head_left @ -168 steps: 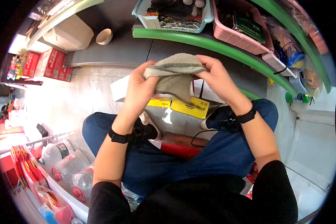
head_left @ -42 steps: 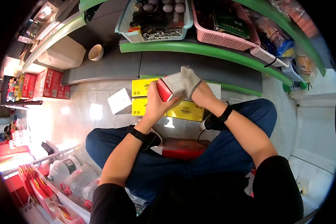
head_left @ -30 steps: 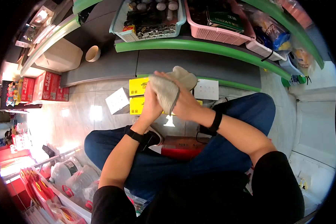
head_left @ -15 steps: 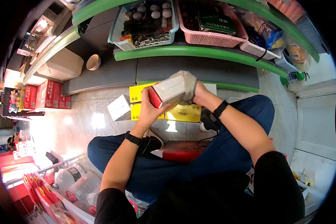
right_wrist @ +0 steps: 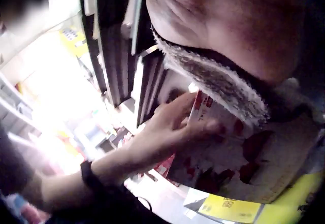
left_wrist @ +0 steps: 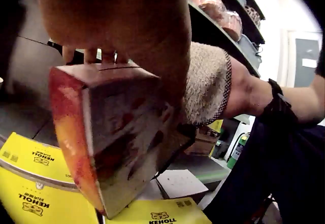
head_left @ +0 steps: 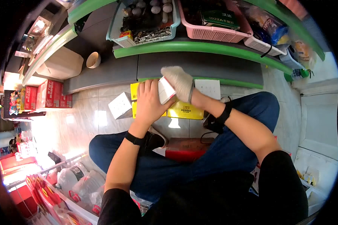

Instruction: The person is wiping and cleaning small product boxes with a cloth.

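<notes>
In the head view my left hand [head_left: 150, 103] grips a red and white cardboard box [head_left: 166, 90] by its left end, thumb toward me. The left wrist view shows the box [left_wrist: 129, 137] tilted, with a red-orange side and dark red pictures on its pale face. A beige terry cloth mitt [head_left: 179, 81] covers my right hand [right_wrist: 228, 26] up to the wrist, its dark stitched hem round the wrist. The mitt lies against the far right side of the box; the fingers inside it are hidden.
Yellow boxes [head_left: 186, 111] and white boxes [head_left: 120, 105] stand on the tiled floor below the hands. Beyond them runs a green-edged shelf [head_left: 199, 47] with a blue basket [head_left: 141, 42] and a pink basket [head_left: 216, 34]. A red box [head_left: 186, 150] lies between the legs.
Earlier both hands held the cloth mitt; since then it has gone onto my right hand, and the left has taken the box. In the last half second the box has turned and the mitt shifted left.
</notes>
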`<state>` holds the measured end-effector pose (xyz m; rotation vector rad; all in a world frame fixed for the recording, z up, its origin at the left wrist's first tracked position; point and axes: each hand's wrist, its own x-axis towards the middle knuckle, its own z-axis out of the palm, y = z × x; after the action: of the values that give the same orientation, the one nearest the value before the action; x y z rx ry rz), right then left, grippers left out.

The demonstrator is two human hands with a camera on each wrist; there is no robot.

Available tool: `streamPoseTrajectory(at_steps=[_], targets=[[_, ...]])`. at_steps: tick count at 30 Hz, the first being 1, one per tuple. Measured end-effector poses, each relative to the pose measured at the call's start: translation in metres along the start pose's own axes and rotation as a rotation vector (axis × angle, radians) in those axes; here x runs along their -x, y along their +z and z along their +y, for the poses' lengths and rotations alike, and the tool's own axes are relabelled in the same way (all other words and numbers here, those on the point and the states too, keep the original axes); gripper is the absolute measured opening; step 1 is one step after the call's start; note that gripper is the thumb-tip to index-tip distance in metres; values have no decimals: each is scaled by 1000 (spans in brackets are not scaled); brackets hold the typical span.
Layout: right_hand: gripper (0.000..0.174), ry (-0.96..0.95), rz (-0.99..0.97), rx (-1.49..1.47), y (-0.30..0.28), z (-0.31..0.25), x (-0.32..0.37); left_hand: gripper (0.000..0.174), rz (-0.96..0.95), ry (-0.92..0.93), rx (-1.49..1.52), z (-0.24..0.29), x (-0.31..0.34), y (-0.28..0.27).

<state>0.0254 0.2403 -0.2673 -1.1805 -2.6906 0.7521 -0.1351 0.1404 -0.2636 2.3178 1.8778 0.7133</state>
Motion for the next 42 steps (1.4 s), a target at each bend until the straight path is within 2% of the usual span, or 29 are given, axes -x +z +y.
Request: streamPoseTrajectory(at_steps=[3,4,7,10,13,15,16,19,21,23,25,27,29,32,33,36,37,38,40,41,42], targets=[[59,-136,47,-702,42,-9,49,76,-22,-103,179,-7,8,14],[64,-220,60,-571,44,-8,55,75,-22,-121,217,-10,11,17],[57,-418,163,-557,55,-4,49,76,-21,-168,233,-18,18,18],[57,-378,326,-638,70,-4,43,78,21,-158,222,-26,26,18],[53,-28,101,-739,62,3,34,79,62,-145,222,-32,34,18],[59,218,147,-847,100,47,12,81,78,-134,236,-32,32,16],[65,503,0,-1083,106,63,0,80,66,-146,231,-29,31,15],[66,505,38,-752,151,102,-21,78,58,-124,214,-21,25,15],[67,505,55,-533,158,103,-28,78,59,-128,204,-25,25,15],[61,688,20,-896,149,86,-36,77,47,-146,199,-27,27,13],[59,411,-10,-1039,104,34,-13,75,53,-143,182,-27,28,14],[63,10,105,-889,83,0,17,73,75,-124,196,-26,27,16],[71,-487,342,-427,73,-19,41,71,110,-90,241,-26,27,18],[77,-324,107,-681,50,-37,44,69,118,-83,298,-32,29,21],[76,-357,176,-662,59,-26,38,71,193,-51,294,-23,24,15],[68,-51,64,-725,107,27,6,77,-7,-223,232,-29,31,14],[48,155,74,-1047,104,34,0,75,18,-204,226,-29,32,15],[35,372,85,-1366,100,41,-5,75,13,-204,234,-27,30,14],[26,379,87,-988,161,105,-25,75,6,-204,249,-23,26,10],[28,445,9,-1230,187,131,-32,76,7,-223,267,-23,24,10],[30,459,24,-1245,187,139,-26,76,8,-245,284,-24,23,11]])
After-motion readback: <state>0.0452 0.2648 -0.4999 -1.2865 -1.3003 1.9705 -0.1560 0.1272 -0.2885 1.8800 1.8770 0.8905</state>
